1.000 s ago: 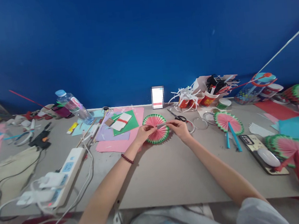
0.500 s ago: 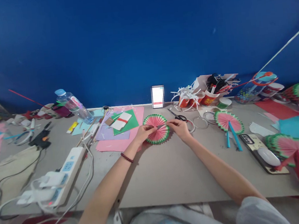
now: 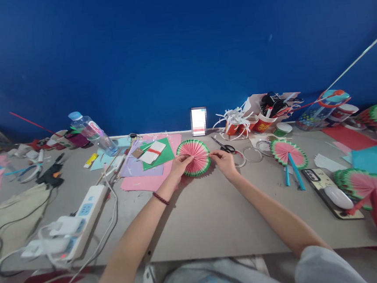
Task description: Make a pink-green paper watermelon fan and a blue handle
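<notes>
Both hands hold a pleated paper disc open, far across the table.

On the grey table (image 3: 208, 219), the pink, green-rimmed paper fan (image 3: 194, 155) sits tilted up near the scissors (image 3: 224, 146). The left hand (image 3: 179, 166) pinches its left edge and the right hand (image 3: 225, 162) its right. The step appears to be closing the round, which calls for the end pleats to meet evenly.

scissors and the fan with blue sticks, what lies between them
Thin clear rings lie flat between the scissors and the blue-stick fan, in the head view.
</notes>
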`<action>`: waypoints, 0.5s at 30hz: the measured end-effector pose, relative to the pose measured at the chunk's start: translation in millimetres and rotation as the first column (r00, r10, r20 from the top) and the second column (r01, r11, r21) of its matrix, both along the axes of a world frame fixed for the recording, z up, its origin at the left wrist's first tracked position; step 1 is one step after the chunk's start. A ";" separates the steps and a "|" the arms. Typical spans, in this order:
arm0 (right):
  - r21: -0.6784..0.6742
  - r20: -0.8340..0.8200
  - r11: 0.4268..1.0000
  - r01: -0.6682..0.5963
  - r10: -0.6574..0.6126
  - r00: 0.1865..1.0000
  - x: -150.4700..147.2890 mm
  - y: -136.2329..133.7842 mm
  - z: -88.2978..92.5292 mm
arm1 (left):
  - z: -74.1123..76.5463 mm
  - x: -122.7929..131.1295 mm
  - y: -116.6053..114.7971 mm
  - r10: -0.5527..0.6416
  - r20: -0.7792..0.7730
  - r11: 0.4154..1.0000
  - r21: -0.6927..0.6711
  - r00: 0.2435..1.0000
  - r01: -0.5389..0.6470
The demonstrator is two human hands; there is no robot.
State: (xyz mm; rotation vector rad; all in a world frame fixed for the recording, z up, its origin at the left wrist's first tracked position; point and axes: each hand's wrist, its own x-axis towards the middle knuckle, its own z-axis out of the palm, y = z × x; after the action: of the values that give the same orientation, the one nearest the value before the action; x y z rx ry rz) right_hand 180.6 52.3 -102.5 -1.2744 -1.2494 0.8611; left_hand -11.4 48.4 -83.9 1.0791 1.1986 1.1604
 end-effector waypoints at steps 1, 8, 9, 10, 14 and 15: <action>-0.009 -0.004 1.000 -0.001 0.001 1.000 0.0 0.2 -0.2 | -0.2 0.5 0.2 0.004 -0.004 1.000 0.004 1.000 -0.004; -0.066 -0.055 0.997 -0.040 0.036 0.998 2.0 0.5 -0.3 | -2.8 0.6 2.2 -0.031 -0.058 1.000 -0.006 0.998 0.031; -0.080 -0.079 0.995 -0.057 0.051 0.996 2.2 0.3 0.0 | -3.1 0.4 1.8 -0.034 -0.057 0.999 -0.003 0.998 0.034; -0.094 -0.111 0.992 -0.081 0.070 0.991 2.3 0.0 0.3 | -3.3 0.2 1.4 -0.034 -0.053 0.999 -0.001 0.998 0.034; -0.122 -0.318 0.975 -0.186 0.139 0.938 3.7 -1.5 3.8 | -3.9 0.4 1.1 -0.012 -0.033 1.000 -0.018 0.999 0.012; -0.120 -0.369 0.973 -0.196 0.140 0.919 4.4 -1.9 5.0 | -3.9 0.6 1.3 -0.009 -0.034 1.000 -0.021 0.999 0.009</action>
State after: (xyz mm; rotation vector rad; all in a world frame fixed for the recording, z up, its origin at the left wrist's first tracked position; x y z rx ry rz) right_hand 185.0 50.4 -97.5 -1.0756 -1.0219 1.2759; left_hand -10.8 49.8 -87.8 1.0916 1.2285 1.1247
